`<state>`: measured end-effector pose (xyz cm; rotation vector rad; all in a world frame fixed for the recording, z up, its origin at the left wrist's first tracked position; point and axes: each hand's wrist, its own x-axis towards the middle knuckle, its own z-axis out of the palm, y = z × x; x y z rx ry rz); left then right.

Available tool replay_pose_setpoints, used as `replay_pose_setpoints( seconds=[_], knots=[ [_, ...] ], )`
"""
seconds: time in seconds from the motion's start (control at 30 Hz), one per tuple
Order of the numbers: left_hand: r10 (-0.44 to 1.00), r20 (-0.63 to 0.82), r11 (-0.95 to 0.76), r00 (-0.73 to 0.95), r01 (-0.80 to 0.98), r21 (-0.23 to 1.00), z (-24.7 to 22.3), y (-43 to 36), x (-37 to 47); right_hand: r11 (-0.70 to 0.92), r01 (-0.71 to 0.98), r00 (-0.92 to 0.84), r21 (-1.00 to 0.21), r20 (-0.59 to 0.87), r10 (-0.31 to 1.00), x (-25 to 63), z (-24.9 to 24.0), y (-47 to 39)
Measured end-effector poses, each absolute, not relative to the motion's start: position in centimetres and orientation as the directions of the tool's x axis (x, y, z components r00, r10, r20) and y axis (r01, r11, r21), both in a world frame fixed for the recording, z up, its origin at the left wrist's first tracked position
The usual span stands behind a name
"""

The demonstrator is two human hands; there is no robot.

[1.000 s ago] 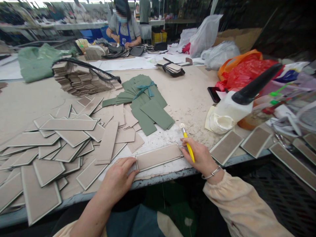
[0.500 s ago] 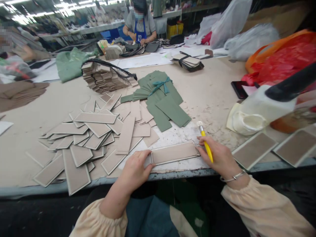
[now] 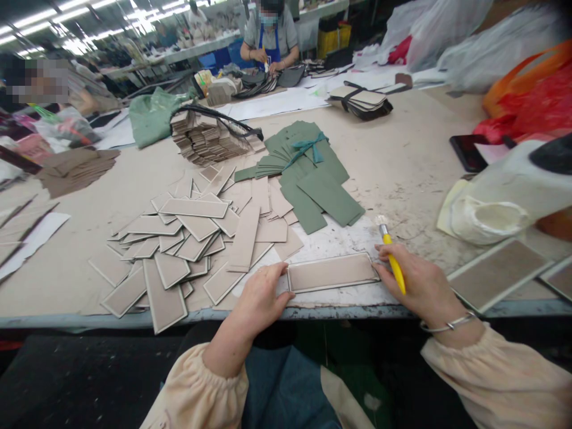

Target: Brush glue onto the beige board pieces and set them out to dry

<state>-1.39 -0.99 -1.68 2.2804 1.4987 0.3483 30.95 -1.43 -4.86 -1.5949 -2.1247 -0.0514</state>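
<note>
A long beige rectangular panel [image 3: 333, 272] with a pale, dark-lined border lies near the table's front edge. At its left end, my left hand [image 3: 263, 298] grips the panel between thumb and fingers. My right hand [image 3: 417, 280] is closed around a brush [image 3: 395, 265] with a yellow handle, its pale bristles pointing up and away. Fingers of that same hand touch the panel's right end. To the left is a loose heap of similar bordered panels [image 3: 166, 268]. Plain beige strips [image 3: 245, 238] lie between the heap and a fan of green pieces [image 3: 304, 179] tied with a teal strip.
A white cut-open jug [image 3: 504, 190] stands at right, with bordered panels [image 3: 498, 274] before it. Behind are a phone [image 3: 468, 153], red bag [image 3: 531, 101], strapped beige stack [image 3: 210, 137] and green bag [image 3: 154, 119]. A co-worker [image 3: 270, 42] works across the table.
My view has swung a little to the left, so the table's contents appear farther right. Both hands keep the same hold on the panel and brush.
</note>
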Motion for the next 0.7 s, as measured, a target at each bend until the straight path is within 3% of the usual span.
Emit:
replay_pose_setpoints(
  seconds=[0.33,0.57,0.7],
  knots=[
    [0.910,0.067,-0.404,0.409,0.839,0.365,-1.6,-1.0,-0.9,0.321,0.923,-0.224,-0.213,0.380,0.897,30.6,-4.5,-1.4],
    [0.884,0.063,-0.466,0.463,0.861,0.204,-1.7,-0.7,-0.3,0.272,0.924,-0.184,-0.268,0.309,0.933,30.3,-4.2,-1.5],
    [0.837,0.145,-0.547,0.527,0.812,0.204,-1.4,-0.8,1.5,0.247,0.927,-0.162,-0.281,0.295,0.942,30.1,-4.0,-1.5]
  ],
)
